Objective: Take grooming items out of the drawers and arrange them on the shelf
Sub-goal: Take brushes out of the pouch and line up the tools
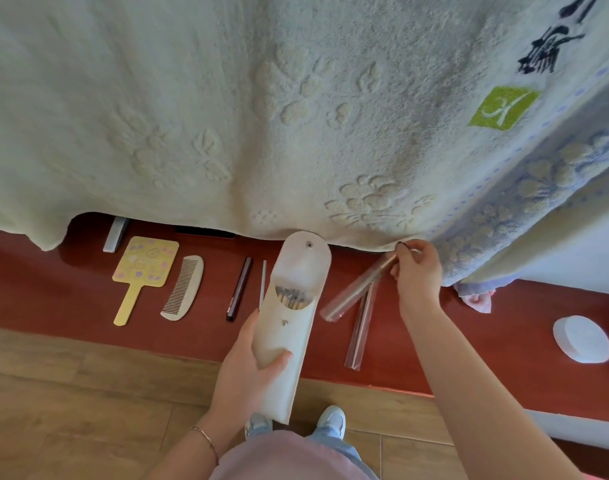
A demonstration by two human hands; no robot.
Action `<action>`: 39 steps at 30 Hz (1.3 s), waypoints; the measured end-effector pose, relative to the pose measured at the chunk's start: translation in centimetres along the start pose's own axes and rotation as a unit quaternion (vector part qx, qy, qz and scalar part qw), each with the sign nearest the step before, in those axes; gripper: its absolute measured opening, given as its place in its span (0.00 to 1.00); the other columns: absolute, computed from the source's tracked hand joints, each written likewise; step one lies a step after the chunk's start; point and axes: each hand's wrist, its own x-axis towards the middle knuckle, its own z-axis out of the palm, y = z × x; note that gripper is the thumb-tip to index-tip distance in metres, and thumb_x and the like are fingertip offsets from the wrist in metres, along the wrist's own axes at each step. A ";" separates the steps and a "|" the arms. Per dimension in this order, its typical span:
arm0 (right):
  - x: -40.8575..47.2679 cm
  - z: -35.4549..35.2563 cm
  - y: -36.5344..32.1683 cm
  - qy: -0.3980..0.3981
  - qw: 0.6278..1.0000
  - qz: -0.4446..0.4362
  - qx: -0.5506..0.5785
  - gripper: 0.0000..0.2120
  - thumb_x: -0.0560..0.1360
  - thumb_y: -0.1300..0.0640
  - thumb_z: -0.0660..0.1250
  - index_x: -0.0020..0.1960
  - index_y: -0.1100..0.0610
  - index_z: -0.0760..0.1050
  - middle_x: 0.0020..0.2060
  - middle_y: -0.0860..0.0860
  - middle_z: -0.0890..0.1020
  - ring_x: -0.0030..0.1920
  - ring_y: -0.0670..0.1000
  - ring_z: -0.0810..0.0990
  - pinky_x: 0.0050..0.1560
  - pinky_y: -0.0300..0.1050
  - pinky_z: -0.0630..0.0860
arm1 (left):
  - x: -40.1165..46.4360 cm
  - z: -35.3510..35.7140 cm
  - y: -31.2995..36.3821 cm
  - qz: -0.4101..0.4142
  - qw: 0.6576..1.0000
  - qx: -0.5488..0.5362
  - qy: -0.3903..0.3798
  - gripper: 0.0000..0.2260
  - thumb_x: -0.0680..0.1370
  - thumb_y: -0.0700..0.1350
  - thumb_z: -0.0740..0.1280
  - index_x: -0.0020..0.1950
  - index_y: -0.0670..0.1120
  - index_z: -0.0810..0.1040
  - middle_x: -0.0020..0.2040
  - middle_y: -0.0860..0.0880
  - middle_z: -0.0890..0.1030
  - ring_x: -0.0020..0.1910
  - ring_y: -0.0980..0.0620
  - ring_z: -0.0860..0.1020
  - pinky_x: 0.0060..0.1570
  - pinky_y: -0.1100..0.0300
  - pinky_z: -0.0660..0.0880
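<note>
My left hand grips the lower part of a white snap pouch with its flap open; several brush handles show in its mouth. My right hand pinches the upper end of a slim brush in a clear sleeve, whose lower end rests on the red shelf. A second sleeved brush lies beside it. On the shelf to the left lie a yellow hand mirror, a pale comb, a dark pen-like stick and a thin grey stick.
A cream towel hangs over the back of the shelf, with a blue floral towel at the right. A round white lid sits at the shelf's right end. Wooden floor and my shoes are below.
</note>
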 end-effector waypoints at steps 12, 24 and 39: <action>-1.2 2.1 4.3 -0.143 0.958 -0.049 -0.245 0.16 0.76 0.55 0.64 0.63 0.51 0.73 0.51 0.49 0.76 0.47 0.47 0.75 0.47 0.39 0.69 | -0.2 0.1 1.2 -0.002 1.000 0.001 0.000 0.35 0.71 0.53 0.70 0.72 0.57 0.54 0.56 0.60 0.69 0.48 0.59 0.75 0.40 0.69 0.73; -4.5 3.5 0.4 -0.259 0.964 0.033 0.041 0.12 0.75 0.60 0.66 0.56 0.48 0.78 0.48 0.47 0.83 0.50 0.47 0.81 0.52 0.43 0.78 | -0.3 0.4 1.3 -0.021 0.999 -0.037 -0.031 0.26 0.73 0.55 0.67 0.68 0.57 0.60 0.55 0.60 0.74 0.48 0.58 0.77 0.38 0.67 0.75; -6.9 2.3 4.0 -0.235 0.795 -0.476 -0.293 0.09 0.70 0.63 0.67 0.47 0.54 0.82 0.46 0.53 0.82 0.49 0.54 0.79 0.48 0.46 0.78 | 1.3 -0.2 4.5 -0.058 0.984 -0.169 -0.005 0.03 0.77 0.50 0.63 0.50 0.56 0.70 0.47 0.51 0.79 0.44 0.52 0.80 0.36 0.62 0.75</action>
